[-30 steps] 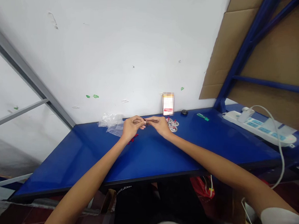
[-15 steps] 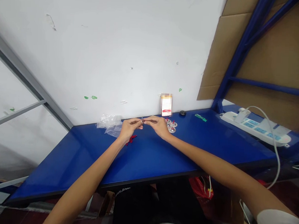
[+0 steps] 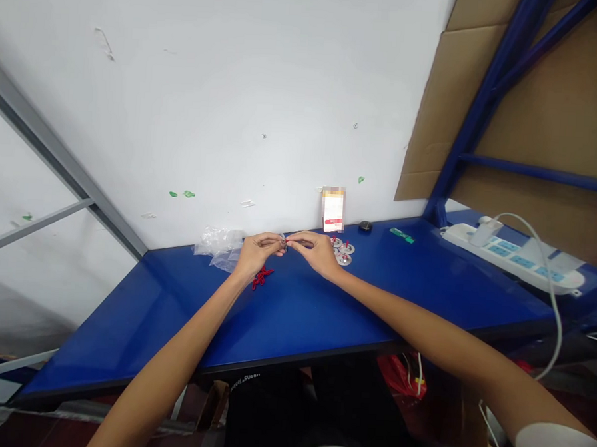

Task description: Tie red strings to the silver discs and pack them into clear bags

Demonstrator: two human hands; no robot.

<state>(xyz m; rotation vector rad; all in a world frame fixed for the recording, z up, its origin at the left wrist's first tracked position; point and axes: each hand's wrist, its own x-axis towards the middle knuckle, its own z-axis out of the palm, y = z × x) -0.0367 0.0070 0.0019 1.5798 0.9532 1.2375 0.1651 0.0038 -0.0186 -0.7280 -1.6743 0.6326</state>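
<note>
My left hand (image 3: 258, 253) pinches a small round metallic disc (image 3: 282, 242) by its edge, above the blue table. Opposite it, my right hand (image 3: 316, 251) has thumb and forefinger closed at the disc's near face, where a speck of red shows; the piece itself is mostly hidden by the fingertips. Several loose red pieces (image 3: 261, 277) lie in a small pile below my left wrist. Just beyond my right hand, several silvery discs (image 3: 346, 249) with red pieces standing on them lie together, partly covered by that hand.
Clear plastic bags (image 3: 219, 246) lie at the wall on the left. A phone with a blurred screen (image 3: 334, 210) leans on the wall. Right of it are a round black object (image 3: 365, 226), a green item (image 3: 401, 235) and a white power strip (image 3: 511, 258) with a cable.
The disc has turned, so more of its flat face shows beside my left fingers. Both hands stay in nearly the same place, and the red pile is a little less covered.
</note>
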